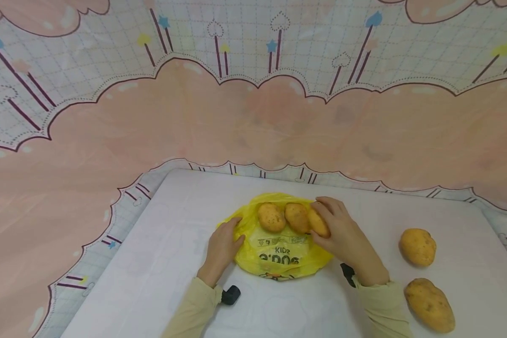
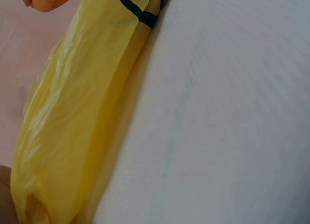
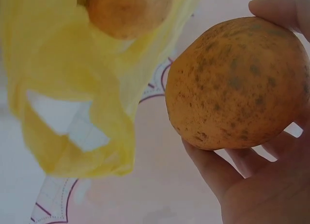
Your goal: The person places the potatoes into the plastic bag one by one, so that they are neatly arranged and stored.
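A yellow plastic bag with dark print lies spread on the table, and two potatoes sit side by side on it towards its far edge. My left hand grips the bag's left edge between thumb and fingers. In the left wrist view only a sliver of that hand shows beside the bag's crumpled side. Over the bag's right part, my right hand holds a third potato. Up close in the right wrist view, this potato has dark specks, with thumb and fingers round it.
Two more potatoes, one farther back and one nearer, lie on the white table to the right of my right arm. A patterned pink and white cloth hangs behind the table. The bag's handle loop stands open in the right wrist view.
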A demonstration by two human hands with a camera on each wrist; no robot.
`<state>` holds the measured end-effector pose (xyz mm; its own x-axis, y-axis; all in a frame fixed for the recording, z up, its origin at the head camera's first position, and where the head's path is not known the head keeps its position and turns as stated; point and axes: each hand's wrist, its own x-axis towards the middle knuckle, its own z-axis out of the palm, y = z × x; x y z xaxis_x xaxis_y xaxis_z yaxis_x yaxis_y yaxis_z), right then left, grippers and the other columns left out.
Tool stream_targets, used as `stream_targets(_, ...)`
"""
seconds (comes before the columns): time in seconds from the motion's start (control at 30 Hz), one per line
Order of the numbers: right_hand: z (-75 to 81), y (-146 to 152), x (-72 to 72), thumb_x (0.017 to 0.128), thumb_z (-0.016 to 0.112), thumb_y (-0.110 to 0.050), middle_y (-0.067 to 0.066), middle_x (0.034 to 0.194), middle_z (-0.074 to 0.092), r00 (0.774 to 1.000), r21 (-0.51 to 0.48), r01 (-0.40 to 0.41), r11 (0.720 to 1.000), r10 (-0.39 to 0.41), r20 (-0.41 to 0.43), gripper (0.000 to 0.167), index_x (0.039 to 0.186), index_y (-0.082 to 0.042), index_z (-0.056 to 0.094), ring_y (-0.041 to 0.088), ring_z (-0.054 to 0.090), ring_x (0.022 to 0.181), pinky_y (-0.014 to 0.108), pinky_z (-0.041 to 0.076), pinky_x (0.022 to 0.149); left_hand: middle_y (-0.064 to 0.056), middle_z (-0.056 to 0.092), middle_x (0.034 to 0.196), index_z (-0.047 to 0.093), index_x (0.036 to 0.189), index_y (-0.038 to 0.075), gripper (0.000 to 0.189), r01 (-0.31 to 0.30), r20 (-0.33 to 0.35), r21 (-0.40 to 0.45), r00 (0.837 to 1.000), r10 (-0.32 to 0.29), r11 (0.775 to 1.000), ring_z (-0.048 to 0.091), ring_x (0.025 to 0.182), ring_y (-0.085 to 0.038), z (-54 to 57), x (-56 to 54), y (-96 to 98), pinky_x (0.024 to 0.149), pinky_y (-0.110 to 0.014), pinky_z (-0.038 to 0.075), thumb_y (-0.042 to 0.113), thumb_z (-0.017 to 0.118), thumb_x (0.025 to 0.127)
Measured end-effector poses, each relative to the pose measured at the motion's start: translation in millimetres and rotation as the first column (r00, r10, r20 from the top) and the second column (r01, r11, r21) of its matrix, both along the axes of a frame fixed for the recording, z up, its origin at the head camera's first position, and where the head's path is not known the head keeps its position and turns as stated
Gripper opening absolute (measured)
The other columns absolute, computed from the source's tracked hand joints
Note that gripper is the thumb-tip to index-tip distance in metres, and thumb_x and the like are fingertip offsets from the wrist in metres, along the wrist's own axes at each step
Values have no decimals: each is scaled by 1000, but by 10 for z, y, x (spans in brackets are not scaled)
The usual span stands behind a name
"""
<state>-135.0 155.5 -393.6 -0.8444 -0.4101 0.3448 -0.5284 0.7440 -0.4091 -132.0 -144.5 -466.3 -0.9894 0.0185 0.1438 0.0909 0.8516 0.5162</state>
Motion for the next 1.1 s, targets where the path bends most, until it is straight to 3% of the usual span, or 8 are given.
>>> stream_targets(0.23, -21, -118, -10, 82, 78, -16, 20, 140, 48, 997, 6, -68, 998, 68, -39, 58, 134, -2, 56, 37, 44, 130, 55, 50, 99, -15, 65, 127, 57, 135, 3, 50, 3, -13, -3, 1000, -3, 1000, 62, 113, -33, -5, -6, -6, 96, -47, 51, 15, 74, 89)
stream_targets(0.77, -41, -339, 26, 88, 74, -26, 16, 144, 48, 990, 13, -143, 990, 143, 13, 59, 140, -6, 53, 32, 45, 132, 49, 51, 100, -15, 64, 128, 57, 135, 3, 50, 1, 1, 7, 1000, -1, 1000, 61, 114, -34, 4, -6, -4, 97, -48, 50, 15, 73, 90)
stream_targets(1.1, -86, -466, 30, 87, 74, -26, 16, 139, 51, 976, 38, -211, 977, 213, -45, 57, 137, -3, 56, 31, 47, 130, 46, 46, 106, -15, 64, 128, 56, 136, 4, 50, 13, -10, 2, 1000, -13, 1000, 62, 113, -33, -10, 4, -10, 96, -47, 51, 15, 74, 90)
